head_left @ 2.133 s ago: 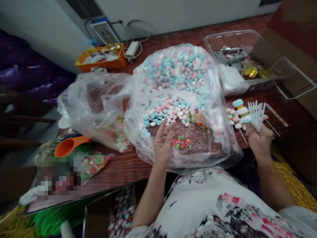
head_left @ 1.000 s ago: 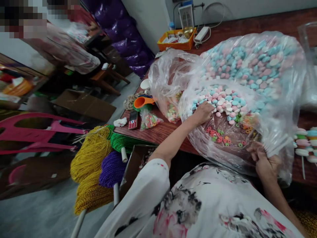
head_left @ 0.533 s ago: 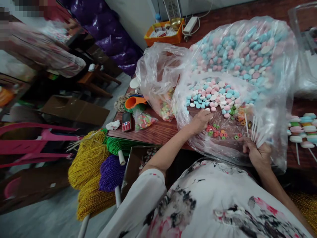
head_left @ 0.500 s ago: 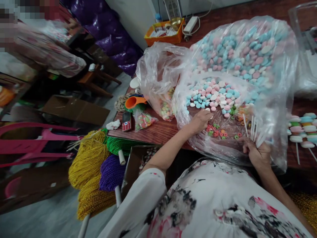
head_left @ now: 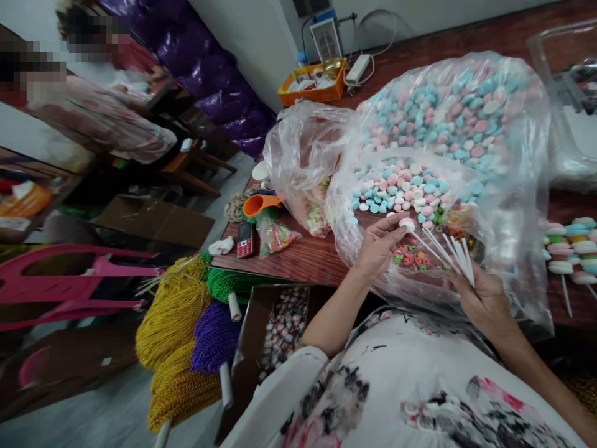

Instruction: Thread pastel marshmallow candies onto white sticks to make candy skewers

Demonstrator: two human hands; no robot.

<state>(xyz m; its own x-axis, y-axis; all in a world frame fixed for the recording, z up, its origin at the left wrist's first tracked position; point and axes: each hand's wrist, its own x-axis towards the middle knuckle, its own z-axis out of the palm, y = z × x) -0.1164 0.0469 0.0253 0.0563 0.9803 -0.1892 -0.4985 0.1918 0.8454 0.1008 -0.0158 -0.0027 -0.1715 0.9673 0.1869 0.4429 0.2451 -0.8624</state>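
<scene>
Between the thumb and fingers of my left hand (head_left: 379, 246) is a white disc (head_left: 407, 224), at the tip of one white stick. My right hand (head_left: 482, 298) grips a fanned bunch of white sticks (head_left: 459, 255), their free ends pointing up and left. Behind both hands lies a large clear plastic bag (head_left: 527, 155) with pink, blue and white discs (head_left: 405, 186) spilling at its mouth. Small red and green rings (head_left: 410, 256) lie on the plastic between the hands. At the right, stacked discs on sticks (head_left: 564, 249) rest on the table.
An orange scoop (head_left: 261, 204), a phone (head_left: 245, 241) and a small bag of rings (head_left: 277, 238) are near the left table edge (head_left: 298, 264). Below stand yarn bundles (head_left: 172, 317) and a box of discs (head_left: 284, 323). Two people are at the upper left.
My left hand has lifted off the table surface with a white disc, which now meets a stick tip. My right hand has raised the sticks and tilted them left. The view has shifted slightly.
</scene>
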